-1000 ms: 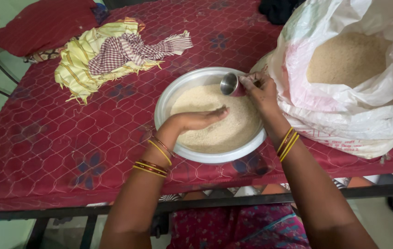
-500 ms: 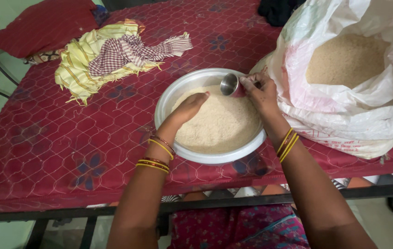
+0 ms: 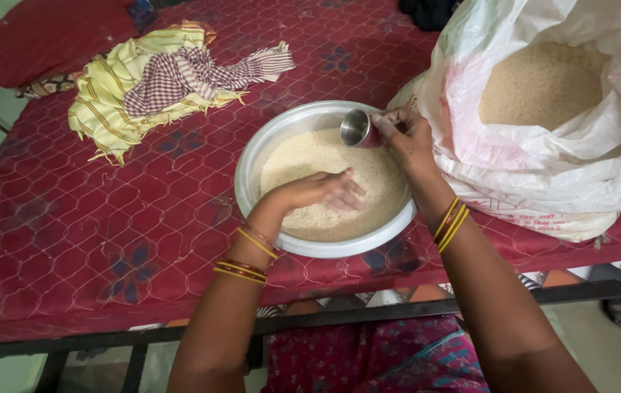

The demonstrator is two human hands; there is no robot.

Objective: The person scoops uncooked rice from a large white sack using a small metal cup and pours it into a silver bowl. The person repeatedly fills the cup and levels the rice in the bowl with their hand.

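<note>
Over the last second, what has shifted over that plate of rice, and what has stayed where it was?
The left hand swept across the rice: it lay flat on the grains, swung up toward the far rim, and now has come back to the middle, fingers spread. The right hand still grips the small steel cup, tilted at the rim of the steel plate. The plate, the open sack and the folded cloths have not moved.

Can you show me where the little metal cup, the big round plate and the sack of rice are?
metal cup (image 3: 356,129), head view, its shiny side.
round plate (image 3: 252,156), head view, its left rim.
sack (image 3: 543,171), head view, its white plastic wall.
</note>
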